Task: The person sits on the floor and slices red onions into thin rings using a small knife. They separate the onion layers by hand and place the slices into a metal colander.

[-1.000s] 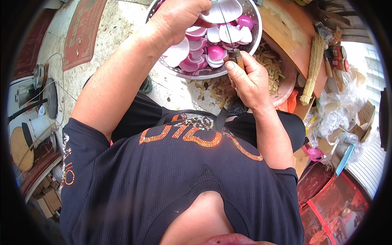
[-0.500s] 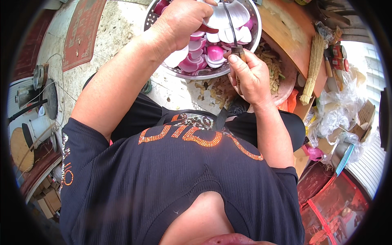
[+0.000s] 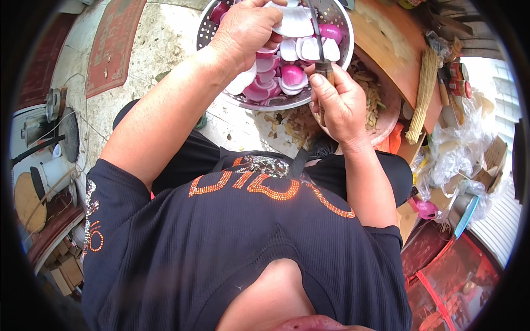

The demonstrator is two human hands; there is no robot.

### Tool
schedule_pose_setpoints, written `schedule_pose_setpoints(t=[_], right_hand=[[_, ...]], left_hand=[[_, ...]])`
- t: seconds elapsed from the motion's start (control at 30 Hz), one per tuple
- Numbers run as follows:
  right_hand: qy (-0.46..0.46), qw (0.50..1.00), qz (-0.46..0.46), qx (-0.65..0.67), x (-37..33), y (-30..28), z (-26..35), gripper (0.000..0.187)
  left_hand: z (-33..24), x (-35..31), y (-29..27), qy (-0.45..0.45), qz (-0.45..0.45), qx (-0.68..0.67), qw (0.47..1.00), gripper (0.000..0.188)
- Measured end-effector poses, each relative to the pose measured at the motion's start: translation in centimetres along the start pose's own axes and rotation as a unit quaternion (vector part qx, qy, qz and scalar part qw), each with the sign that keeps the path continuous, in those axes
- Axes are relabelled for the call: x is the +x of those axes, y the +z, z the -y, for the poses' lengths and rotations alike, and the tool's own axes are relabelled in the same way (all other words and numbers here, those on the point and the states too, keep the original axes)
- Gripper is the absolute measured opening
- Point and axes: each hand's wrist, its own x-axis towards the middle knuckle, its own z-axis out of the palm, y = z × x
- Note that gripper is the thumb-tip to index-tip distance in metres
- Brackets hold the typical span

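Note:
A perforated metal colander (image 3: 349, 41) at the top holds many cut pieces of red onion (image 3: 264, 88), purple outside and white inside. My left hand (image 3: 245, 30) is over its left half, fingers curled on a wide pale onion piece (image 3: 293, 23); its fingertips are partly cut off by the top edge. My right hand (image 3: 339, 102) grips a knife (image 3: 324, 70) by its wooden handle at the colander's near right rim. The dark, thin blade points away over the onions, just right of the pale piece.
Right of the colander, a pinkish basin (image 3: 389, 113) holds peelings, partly under a wooden board (image 3: 381, 38). A straw brush (image 3: 422, 96), plastic bags (image 3: 452, 143) and a blue-rimmed pan (image 3: 466, 212) are farther right. Scraps (image 3: 292, 124) litter the floor. A red mat (image 3: 116, 47) lies at left.
The large pale onion piece has shifted left, beside my left hand. The red piece jutting from under that hand no longer shows there. My right hand stays nearly in place with the knife.

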Motion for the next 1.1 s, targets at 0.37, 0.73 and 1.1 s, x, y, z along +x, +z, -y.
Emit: schedule_pose_setpoints(t=[0.37, 0.73, 1.1], right_hand=[[-0.034, 0.995, 0.032, -0.090, -0.8, 0.6, 0.0, 0.027], [-0.027, 0.996, 0.032, -0.075, -0.8, 0.7, 0.0, 0.025], [-0.008, 0.999, 0.030, -0.038, -0.7, 0.7, 0.0, 0.030]], left_hand=[[0.6, 0.9, -0.6, 0.072, 0.002, -0.064, 0.995, 0.025], [-0.4, 0.5, 0.0, 0.015, -0.002, -0.127, 0.992, 0.022], [0.2, 0.5, -0.2, 0.024, 0.026, -0.111, 0.993, 0.022]])
